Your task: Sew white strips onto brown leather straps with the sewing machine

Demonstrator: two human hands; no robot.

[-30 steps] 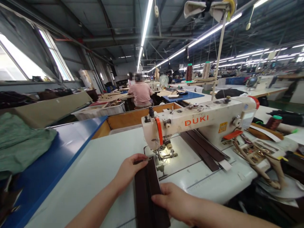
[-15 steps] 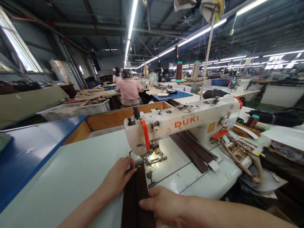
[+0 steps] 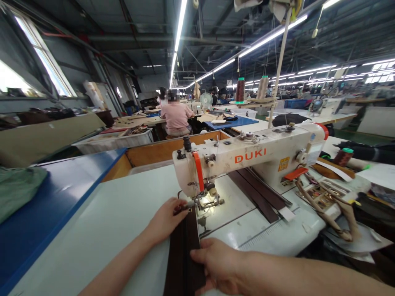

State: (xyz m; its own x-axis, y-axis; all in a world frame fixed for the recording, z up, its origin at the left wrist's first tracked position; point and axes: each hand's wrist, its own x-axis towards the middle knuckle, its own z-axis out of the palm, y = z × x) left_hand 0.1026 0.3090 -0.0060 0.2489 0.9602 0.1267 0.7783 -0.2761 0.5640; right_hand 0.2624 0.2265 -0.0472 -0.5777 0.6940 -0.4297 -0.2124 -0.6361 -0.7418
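A dark brown strip (image 3: 182, 263), with a lengthwise line down it, runs from the near edge of the view up to the presser foot (image 3: 210, 201) of a white sewing machine (image 3: 216, 160). My left hand (image 3: 168, 216) is closed on the strip's far end, just left of the foot, with its fingertips curled and partly hidden. Nearer to me, my right hand (image 3: 219, 261) pinches the strip's right edge, thumb on top and fingers beneath. The machine's lamp lights the needle area. Further dark brown strips (image 3: 256, 191) lie under the machine arm.
A blue surface (image 3: 77, 193) with green cloth (image 3: 21, 189) adjoins the pale table (image 3: 129, 218) on the left. On the right stands a small parts tray (image 3: 327, 191) beside a brown thread cone (image 3: 343, 157). Ahead, a person in pink (image 3: 176, 115) sits with their back to me.
The view has swung slightly left, so everything sits further right in the picture. Both hands keep their hold on the strip, with little visible movement relative to the machine.
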